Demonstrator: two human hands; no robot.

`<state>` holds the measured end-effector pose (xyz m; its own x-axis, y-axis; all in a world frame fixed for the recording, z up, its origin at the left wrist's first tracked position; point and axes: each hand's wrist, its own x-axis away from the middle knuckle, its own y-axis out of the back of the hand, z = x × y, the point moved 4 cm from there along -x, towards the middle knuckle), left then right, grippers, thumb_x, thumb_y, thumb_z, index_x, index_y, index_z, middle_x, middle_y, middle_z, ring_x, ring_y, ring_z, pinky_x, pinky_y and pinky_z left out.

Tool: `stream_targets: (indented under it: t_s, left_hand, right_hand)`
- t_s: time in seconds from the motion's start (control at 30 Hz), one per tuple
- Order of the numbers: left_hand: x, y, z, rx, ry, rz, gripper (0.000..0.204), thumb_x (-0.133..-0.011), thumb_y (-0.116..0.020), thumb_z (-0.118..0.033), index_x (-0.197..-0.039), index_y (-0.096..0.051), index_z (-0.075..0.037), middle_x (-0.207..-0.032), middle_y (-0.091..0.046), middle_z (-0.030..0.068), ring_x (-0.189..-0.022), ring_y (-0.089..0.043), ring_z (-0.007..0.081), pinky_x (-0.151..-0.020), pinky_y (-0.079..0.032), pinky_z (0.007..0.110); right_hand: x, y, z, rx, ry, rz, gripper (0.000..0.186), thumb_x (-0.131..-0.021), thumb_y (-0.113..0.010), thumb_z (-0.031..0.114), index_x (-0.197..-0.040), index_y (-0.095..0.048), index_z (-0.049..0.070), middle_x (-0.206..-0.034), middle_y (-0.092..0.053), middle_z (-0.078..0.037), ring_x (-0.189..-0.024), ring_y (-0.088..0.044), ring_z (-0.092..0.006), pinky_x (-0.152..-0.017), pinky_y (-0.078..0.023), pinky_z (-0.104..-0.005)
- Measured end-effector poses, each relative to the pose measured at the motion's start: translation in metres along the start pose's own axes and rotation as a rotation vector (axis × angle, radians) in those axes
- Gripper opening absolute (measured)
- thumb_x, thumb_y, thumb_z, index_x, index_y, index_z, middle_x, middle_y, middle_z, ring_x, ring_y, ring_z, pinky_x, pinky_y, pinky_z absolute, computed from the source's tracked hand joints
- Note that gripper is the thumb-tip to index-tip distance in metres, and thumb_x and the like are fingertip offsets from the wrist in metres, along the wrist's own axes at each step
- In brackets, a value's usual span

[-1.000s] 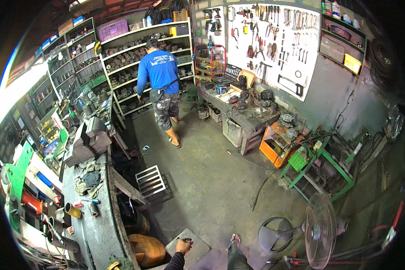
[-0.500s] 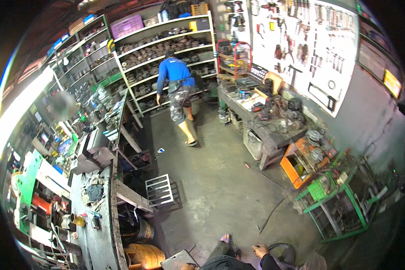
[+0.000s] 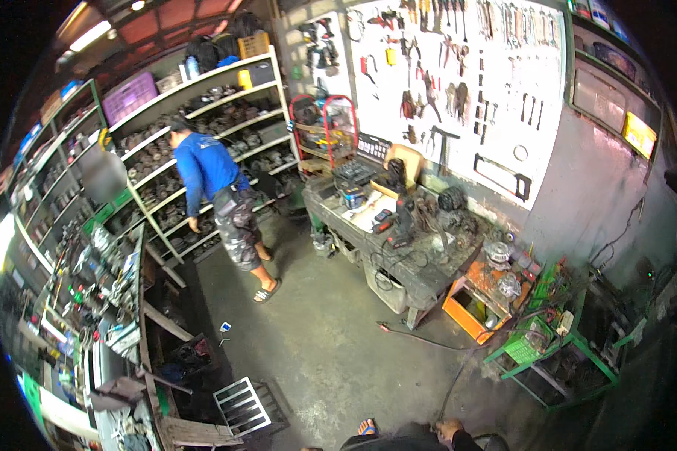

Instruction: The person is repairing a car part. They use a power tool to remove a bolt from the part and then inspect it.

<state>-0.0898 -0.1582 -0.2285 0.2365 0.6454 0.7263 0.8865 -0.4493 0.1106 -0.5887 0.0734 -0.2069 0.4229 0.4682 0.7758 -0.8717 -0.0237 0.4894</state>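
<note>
My right hand (image 3: 450, 430) is at the lower edge, just right of my dark-clothed body (image 3: 402, 436). Its fingers look curled; whatever they may hold is too small to make out. The dark hose (image 3: 453, 383) on the floor runs down toward this hand; I cannot tell whether they touch. My left hand does not show. One sandalled foot (image 3: 367, 427) is on the concrete in front of me.
Another person (image 3: 214, 169) in a blue shirt stands by the parts shelves (image 3: 274, 113). A cluttered workbench (image 3: 338, 199), an orange cabinet (image 3: 466, 312) and a green metal frame (image 3: 519, 368) line the right. A white rack (image 3: 241, 406) lies near the left bench.
My view has shifted right and forward. The other person appears larger and farther left, more upright. My left hand and the yellow cylinder at the lower left have left the picture.
</note>
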Motion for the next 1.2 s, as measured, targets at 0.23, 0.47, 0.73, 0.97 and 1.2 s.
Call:
stream_targets:
  t_s: [0.23,0.47,0.73,0.97,1.2]
  left_hand:
    - [-0.16,0.005,-0.202,0.085,-0.124,0.094,0.021,-0.089,-0.068,-0.014,-0.103,-0.071,0.001,-0.083,-0.073,0.0109,-0.062,-0.067,0.0192,-0.052,-0.05,0.031]
    - [-0.223,-0.062,-0.294,0.056,0.06,0.02,0.028,-0.086,-0.072,-0.006,-0.112,-0.071,0.004,-0.086,-0.074,0.0134,-0.062,-0.069,0.0215,-0.052,-0.054,0.033]
    - [-0.251,-0.047,-0.331,0.214,0.18,0.011,0.01,-0.093,-0.058,-0.011,-0.09,-0.064,-0.003,-0.076,-0.065,0.0095,-0.054,-0.058,0.0219,-0.047,-0.044,0.035]
    - [-0.333,-0.015,-0.389,-0.383,-0.162,0.061,0.031,-0.098,-0.051,-0.019,-0.11,-0.076,-0.007,-0.107,-0.077,0.007,-0.093,-0.073,0.0244,-0.083,-0.055,0.038]
    - [-0.501,0.015,-0.48,-0.844,-0.404,0.115,0.017,-0.088,-0.064,-0.025,-0.09,-0.067,-0.009,-0.08,-0.067,0.0089,-0.08,-0.066,0.0303,-0.066,-0.052,0.046]
  right_hand:
    - [-0.056,0.003,0.063,-0.15,-0.013,-0.235,0.055,-0.087,-0.067,0.051,-0.109,-0.074,0.001,-0.106,-0.075,-0.021,-0.102,-0.07,-0.0364,-0.09,-0.054,-0.0436]
    - [-0.196,0.034,0.047,0.132,0.071,-0.031,0.047,-0.084,-0.071,0.043,-0.115,-0.076,0.007,-0.11,-0.074,-0.018,-0.097,-0.072,-0.032,-0.087,-0.055,-0.0402]
    - [-0.286,0.197,0.174,-0.028,0.025,-0.087,0.034,-0.092,-0.054,0.035,-0.106,-0.075,0.012,-0.104,-0.074,-0.018,-0.095,-0.07,-0.039,-0.085,-0.055,-0.0508]
    - [-0.362,0.273,0.339,-0.356,0.09,-0.222,0.042,-0.087,-0.066,0.038,-0.11,-0.073,0.004,-0.096,-0.074,-0.024,-0.092,-0.07,-0.0409,-0.086,-0.053,-0.0491]
    - [-0.331,0.264,0.433,-0.334,-0.232,-0.225,0.048,-0.086,-0.071,0.041,-0.118,-0.073,0.006,-0.114,-0.073,-0.021,-0.107,-0.069,-0.0369,-0.095,-0.054,-0.0462]
